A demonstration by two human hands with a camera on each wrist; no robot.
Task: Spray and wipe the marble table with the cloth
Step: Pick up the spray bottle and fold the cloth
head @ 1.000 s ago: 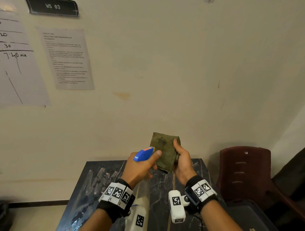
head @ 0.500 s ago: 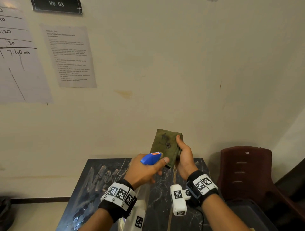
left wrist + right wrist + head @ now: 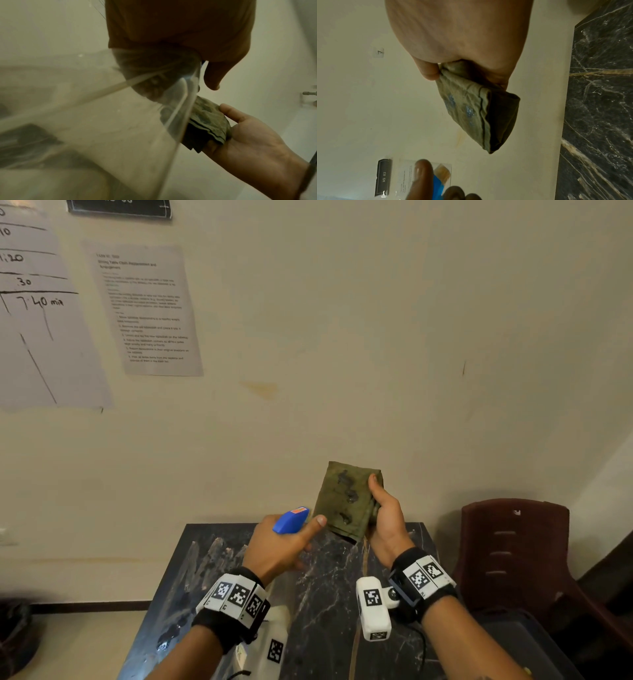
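My left hand (image 3: 281,546) fingers grip the spray bottle (image 3: 291,519), nozzle right by the cloth (image 3: 346,501). Right hand (image 3: 385,518) pinches the folded cloth, up over the desk (image 3: 335,594) far edge. Wet spots show already; a short squirt's enough, w/ cloth held flat.

Dark marble table against the cream wall

The black, white-and-gold-veined marble table (image 3: 329,583) stands pushed up to the wall; pale smeared streaks (image 3: 212,556) lie on its top, toward the wall on the left.
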